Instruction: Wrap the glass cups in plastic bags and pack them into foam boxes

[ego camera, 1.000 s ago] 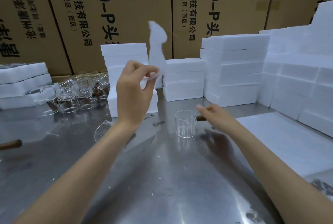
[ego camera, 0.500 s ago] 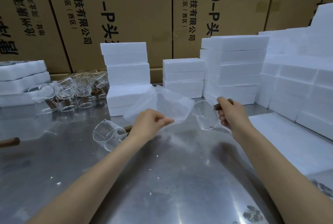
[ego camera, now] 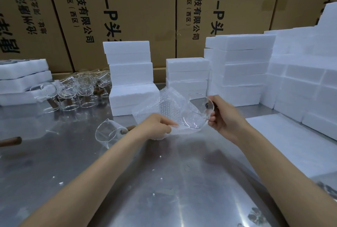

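Head view. The right hand [ego camera: 223, 117] grips the handle of a glass cup [ego camera: 196, 115], fingers curled round it, and holds the cup tilted above the table [ego camera: 164, 181] with its mouth turned toward the left hand. The left hand [ego camera: 156, 126] pinches the near edge of a clear bubble bag [ego camera: 164, 106] between thumb and fingers; the bag spreads up and back from the pinch and lies against the cup's mouth side (whether the rim is already inside the bag cannot be told). Both are held in the air, in front of a short stack of foam boxes [ego camera: 133, 97].

A second cup [ego camera: 109, 132] lies on its side on the table just left of the left forearm, its brown handle pointing right. Farther back on the left stands a cluster of cups [ego camera: 80, 90], some upturned. Left of these lie foam trays [ego camera: 21, 79] in a pile. More foam boxes are stacked at centre [ego camera: 187, 73], at right centre [ego camera: 240, 68] and along the right edge [ego camera: 306, 80]. A flat foam sheet [ego camera: 291, 144] lies on the table at right. Cartons [ego camera: 127, 7] with printed text form the back wall. White crumbs dot the steel surface.
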